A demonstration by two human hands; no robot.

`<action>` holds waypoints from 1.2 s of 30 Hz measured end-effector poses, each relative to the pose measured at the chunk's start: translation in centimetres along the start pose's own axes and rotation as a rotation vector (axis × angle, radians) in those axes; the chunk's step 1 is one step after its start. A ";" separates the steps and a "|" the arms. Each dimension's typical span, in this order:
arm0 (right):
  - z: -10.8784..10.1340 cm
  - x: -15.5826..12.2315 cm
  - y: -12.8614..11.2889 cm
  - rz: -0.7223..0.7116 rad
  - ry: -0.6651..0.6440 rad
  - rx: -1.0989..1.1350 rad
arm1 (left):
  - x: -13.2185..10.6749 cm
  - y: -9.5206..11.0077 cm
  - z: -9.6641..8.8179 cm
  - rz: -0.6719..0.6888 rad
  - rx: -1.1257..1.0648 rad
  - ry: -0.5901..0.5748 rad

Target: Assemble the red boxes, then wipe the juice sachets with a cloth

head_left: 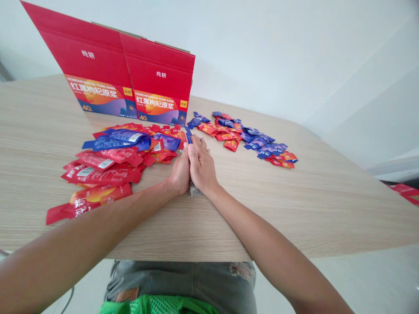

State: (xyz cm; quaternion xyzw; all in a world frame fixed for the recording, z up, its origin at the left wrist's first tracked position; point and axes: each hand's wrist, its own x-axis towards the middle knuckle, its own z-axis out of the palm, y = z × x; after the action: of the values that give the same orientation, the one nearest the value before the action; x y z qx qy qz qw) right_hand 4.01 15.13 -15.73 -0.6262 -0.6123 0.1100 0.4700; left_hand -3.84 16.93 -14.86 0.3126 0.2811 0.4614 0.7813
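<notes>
My left hand (pixel 180 171) and my right hand (pixel 202 165) are pressed together above the table, palms facing. Between them is a blue sachet (pixel 188 134), its narrow blue end poking out past the fingertips. A greyish, crinkled edge (pixel 194 191) shows below the palms; I cannot tell whether it belongs to the same sachet. Most of what lies between the hands is hidden. Close to the left hand spreads a heap of red and blue sachets (pixel 108 172), several with barcodes upward. Beyond the right hand lies a looser row of red and blue sachets (pixel 229 131).
Two red cartons (pixel 98 65) with printed fronts and raised flaps stand at the back left, behind the heap. The wood-grain table (pixel 294 205) has its front edge by my lap. A white wall (pixel 278 52) rises behind it. Something red (pixel 406 192) shows at the far right.
</notes>
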 end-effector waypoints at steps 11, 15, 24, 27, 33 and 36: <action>-0.8 -0.8 0.5 -0.064 -0.016 -0.006 | 0.4 0.1 -0.3 0.016 -0.066 -0.059; -0.7 -0.7 0.7 -0.089 -0.024 -0.028 | 0.4 0.3 -0.4 -0.004 -0.080 -0.036; -0.7 0.9 3.0 -0.056 0.212 0.023 | -0.6 0.1 0.2 -0.062 -0.066 -0.122; -0.9 1.5 4.0 0.005 0.288 0.107 | -0.8 0.0 0.2 -0.134 -0.053 -0.163; -0.5 1.4 3.2 0.024 0.311 0.113 | -0.2 -1.2 -0.5 -0.065 -0.029 -0.187; -0.1 0.9 2.4 -0.024 0.230 0.082 | 0.0 -1.7 -0.8 0.039 0.044 -0.189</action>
State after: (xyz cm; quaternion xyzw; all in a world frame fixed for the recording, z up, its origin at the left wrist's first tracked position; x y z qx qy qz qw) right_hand 5.87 16.35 -16.99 -0.6075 -0.5567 0.0565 0.5637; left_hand -3.53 16.45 -16.68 0.3772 0.2101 0.4388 0.7881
